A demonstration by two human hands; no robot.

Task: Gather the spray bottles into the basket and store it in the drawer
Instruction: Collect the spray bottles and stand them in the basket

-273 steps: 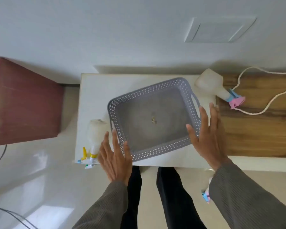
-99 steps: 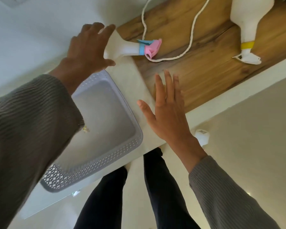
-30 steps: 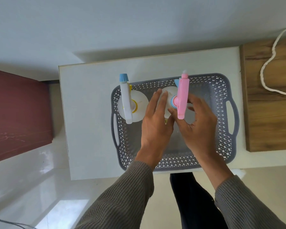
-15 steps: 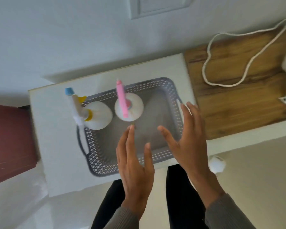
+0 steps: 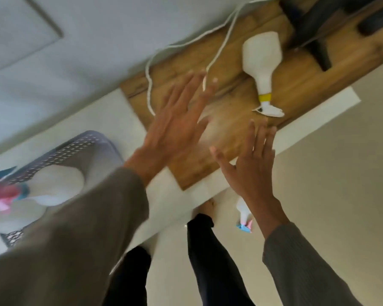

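Between the hands on wood (image 5: 296,80), a white cord (image 5: 149,89) beside the bottle (image 5: 262,56)

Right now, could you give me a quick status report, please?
Both hands open, empty: left hand, right hand. Yellow-collared spray bottle lies on the wooden top, ungrasped. White cord lies near it.

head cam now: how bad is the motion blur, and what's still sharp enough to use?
Head view: the left hand is heavily smeared, fingertips ghosted; the basket and the pink-topped bottle in it are soft at the frame edge. The right hand is sharper. The yellow-collared spray bottle on the wood stays fairly crisp. Light is flat, no glare.
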